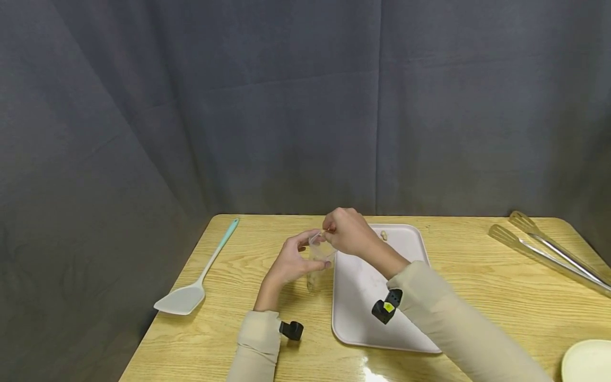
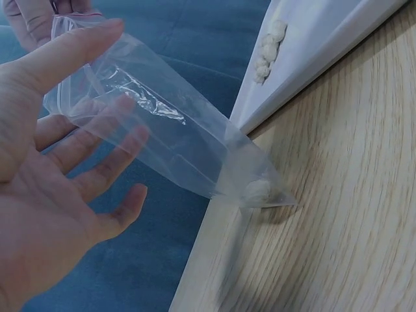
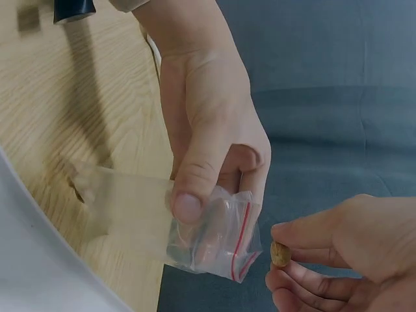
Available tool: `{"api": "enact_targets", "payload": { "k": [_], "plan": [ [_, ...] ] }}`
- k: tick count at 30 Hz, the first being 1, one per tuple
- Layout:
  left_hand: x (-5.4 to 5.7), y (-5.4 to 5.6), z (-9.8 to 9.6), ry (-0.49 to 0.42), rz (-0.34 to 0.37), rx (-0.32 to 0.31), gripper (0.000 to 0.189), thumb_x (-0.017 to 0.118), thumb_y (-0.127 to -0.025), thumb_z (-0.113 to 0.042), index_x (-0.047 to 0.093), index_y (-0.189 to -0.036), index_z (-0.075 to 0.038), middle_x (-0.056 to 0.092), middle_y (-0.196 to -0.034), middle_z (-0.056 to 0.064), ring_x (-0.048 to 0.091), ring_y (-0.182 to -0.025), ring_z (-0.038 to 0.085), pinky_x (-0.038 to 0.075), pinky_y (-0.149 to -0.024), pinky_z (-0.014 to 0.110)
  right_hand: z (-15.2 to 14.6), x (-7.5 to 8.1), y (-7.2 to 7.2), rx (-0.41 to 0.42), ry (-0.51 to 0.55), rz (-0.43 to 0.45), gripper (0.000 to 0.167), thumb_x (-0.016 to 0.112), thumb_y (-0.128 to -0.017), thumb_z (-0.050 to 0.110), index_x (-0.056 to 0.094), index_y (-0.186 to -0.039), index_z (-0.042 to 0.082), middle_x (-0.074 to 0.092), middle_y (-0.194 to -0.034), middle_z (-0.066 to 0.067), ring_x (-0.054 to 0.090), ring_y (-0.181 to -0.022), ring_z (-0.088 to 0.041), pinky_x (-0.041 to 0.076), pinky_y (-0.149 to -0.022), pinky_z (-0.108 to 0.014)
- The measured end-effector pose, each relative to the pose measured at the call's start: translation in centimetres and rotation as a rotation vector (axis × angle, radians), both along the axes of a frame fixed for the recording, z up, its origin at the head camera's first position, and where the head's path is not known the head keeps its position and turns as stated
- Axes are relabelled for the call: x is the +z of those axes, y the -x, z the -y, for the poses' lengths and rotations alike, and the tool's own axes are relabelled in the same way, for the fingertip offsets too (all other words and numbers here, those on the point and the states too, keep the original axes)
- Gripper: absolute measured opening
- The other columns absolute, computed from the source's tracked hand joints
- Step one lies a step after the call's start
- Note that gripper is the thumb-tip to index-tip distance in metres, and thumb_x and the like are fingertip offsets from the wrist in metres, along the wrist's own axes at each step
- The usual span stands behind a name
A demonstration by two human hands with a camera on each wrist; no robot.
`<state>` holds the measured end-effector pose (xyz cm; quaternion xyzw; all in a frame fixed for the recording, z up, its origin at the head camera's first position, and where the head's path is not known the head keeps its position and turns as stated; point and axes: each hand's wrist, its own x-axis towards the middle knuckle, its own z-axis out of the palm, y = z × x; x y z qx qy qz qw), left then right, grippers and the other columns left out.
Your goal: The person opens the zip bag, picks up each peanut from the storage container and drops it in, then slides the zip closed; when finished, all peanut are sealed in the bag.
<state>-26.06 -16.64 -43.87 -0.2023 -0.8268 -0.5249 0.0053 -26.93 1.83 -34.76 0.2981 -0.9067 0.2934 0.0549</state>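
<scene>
My left hand (image 1: 292,260) holds a clear zip-lock bag (image 2: 175,123) near its mouth, thumb on one side and fingers on the other. A red line (image 3: 242,231) runs along the bag's top. Down in the bag's bottom corner, close over the table, lies a pale peanut (image 2: 258,190). My right hand (image 1: 350,233) pinches an unshelled peanut (image 3: 281,254) between thumb and fingertips, right beside the bag's mouth. Several pale peanuts (image 2: 270,52) lie on the tray in the left wrist view; part of that group (image 1: 384,235) shows at the tray's far end.
The pale rectangular tray (image 1: 363,318) lies under my right forearm. A turner (image 1: 186,298) with a mint handle rests at the table's left. Metal tongs (image 1: 549,254) lie at the right, and a cream plate (image 1: 589,363) sits at the near right corner. A dark curtain (image 1: 296,132) hangs behind.
</scene>
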Motion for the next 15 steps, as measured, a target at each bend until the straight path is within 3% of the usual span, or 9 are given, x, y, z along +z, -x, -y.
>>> {"api": "enact_targets", "payload": {
  "k": [15],
  "plan": [
    [0.05,-0.05,-0.01,-0.006,0.007,0.007,0.075,0.086,-0.077,-0.023,0.053,-0.144,-0.013,0.060,-0.133,-0.003,0.052,-0.122,0.019,0.037,-0.106,0.048,0.27,-0.45,-0.22,0.008,-0.017,-0.020,0.012,0.080,-0.085,0.010,0.076,-0.091,0.000,0.070,-0.084,-0.008,0.062,-0.072,-0.019,0.050,-0.061,-0.032]
  ]
}}
